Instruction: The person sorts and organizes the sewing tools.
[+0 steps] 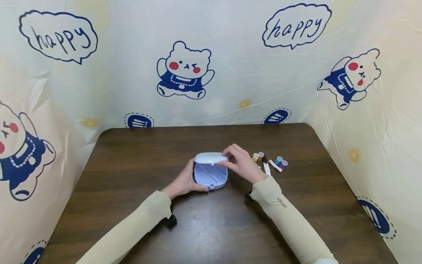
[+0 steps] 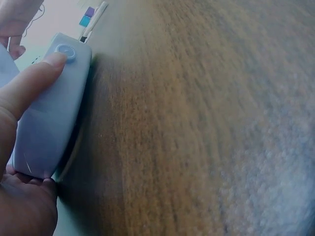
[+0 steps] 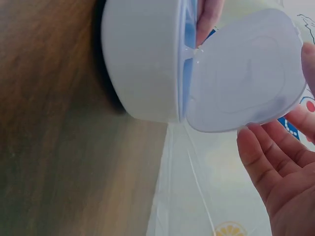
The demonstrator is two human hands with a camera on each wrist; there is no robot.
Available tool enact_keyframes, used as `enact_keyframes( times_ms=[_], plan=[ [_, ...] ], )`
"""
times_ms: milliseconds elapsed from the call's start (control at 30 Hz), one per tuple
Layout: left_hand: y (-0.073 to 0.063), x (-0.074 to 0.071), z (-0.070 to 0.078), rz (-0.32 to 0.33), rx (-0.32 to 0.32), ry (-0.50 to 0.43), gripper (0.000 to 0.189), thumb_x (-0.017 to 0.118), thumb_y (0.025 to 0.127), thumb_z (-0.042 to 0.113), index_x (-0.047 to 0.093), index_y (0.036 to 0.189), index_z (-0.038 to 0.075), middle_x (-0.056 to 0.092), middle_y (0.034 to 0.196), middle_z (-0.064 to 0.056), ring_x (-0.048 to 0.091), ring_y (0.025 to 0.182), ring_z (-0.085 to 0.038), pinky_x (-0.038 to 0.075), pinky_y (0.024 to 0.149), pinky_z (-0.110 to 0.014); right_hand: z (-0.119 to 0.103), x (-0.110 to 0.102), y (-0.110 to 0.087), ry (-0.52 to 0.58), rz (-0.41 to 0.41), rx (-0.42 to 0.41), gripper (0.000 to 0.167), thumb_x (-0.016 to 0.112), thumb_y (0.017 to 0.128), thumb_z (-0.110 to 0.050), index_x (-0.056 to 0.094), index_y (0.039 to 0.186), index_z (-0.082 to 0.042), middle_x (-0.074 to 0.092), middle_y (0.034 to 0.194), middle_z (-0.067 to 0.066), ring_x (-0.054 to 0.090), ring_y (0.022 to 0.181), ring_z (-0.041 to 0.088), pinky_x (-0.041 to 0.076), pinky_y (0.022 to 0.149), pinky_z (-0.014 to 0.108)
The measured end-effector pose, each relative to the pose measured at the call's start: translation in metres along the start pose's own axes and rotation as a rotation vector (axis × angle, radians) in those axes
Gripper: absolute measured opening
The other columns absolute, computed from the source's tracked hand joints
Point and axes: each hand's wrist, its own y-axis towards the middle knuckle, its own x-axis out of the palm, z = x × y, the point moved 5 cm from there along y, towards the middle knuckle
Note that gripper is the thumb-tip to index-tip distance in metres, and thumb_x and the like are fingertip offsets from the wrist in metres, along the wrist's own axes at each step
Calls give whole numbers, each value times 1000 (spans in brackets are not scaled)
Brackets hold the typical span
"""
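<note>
A small pale lavender sewing case (image 1: 211, 176) with a divided inside sits on the table, its hinged lid (image 1: 208, 158) raised. Around the case's left side my left hand (image 1: 185, 181) holds on, fingers at the far side and thumb in front. The left wrist view shows that thumb touching the round front button (image 2: 66, 51). My right hand (image 1: 242, 163) pinches the right edge of the lid. In the right wrist view, the translucent lid (image 3: 246, 73) stands up from the white case body (image 3: 142, 59), with fingertips along its rim.
Right of the case lie several thread spools (image 1: 278, 160), a slim white stick-like item (image 1: 275, 166) and a black-and-white tool (image 1: 266, 167). The brown wooden table (image 1: 148, 146) meets printed cloth walls (image 1: 230, 73) at the back and sides.
</note>
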Motion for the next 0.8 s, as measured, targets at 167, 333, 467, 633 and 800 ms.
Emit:
enact_keyframes(
  times_ms=[167, 333, 467, 633, 800],
  plan=[
    [0, 0, 1, -1, -15, 7, 130, 101, 66, 31, 17, 161, 2, 37, 159, -23, 42, 143, -35, 35, 118, -52, 7, -6, 3, 74, 48, 60, 21, 80, 94, -22, 68, 109, -13, 67, 100, -1, 63, 87, 13, 58, 79, 30],
    [1, 0, 0, -2, -22, 5, 130, 102, 66, 32, 18, 162, 4, 37, 160, -22, 40, 146, -34, 34, 119, -53, 14, -11, 5, 137, 104, 126, 15, 79, 94, -21, 73, 107, -16, 72, 98, -3, 65, 83, 13, 59, 76, 31],
    [1, 1, -2, -6, -24, -2, 130, 101, 66, 33, 18, 162, 4, 37, 160, -21, 40, 146, -34, 33, 119, -53, 18, -13, 8, 160, 138, 146, 13, 77, 96, -23, 77, 107, -16, 74, 100, -4, 65, 86, 14, 58, 77, 29],
    [2, 0, -2, -8, -21, 6, 129, 101, 66, 33, 19, 162, 4, 37, 160, -19, 41, 145, -33, 33, 119, -52, 22, -15, 12, 175, 174, 188, 14, 76, 97, -24, 80, 107, -15, 73, 102, -3, 67, 91, 15, 57, 82, 27],
    [2, 0, -2, -13, -17, 0, 127, 101, 67, 33, 20, 161, 4, 38, 159, -18, 41, 145, -32, 33, 119, -52, 26, -15, 15, 177, 205, 233, 18, 75, 98, -24, 81, 112, -14, 75, 104, -1, 67, 90, 16, 58, 80, 31]
  ],
)
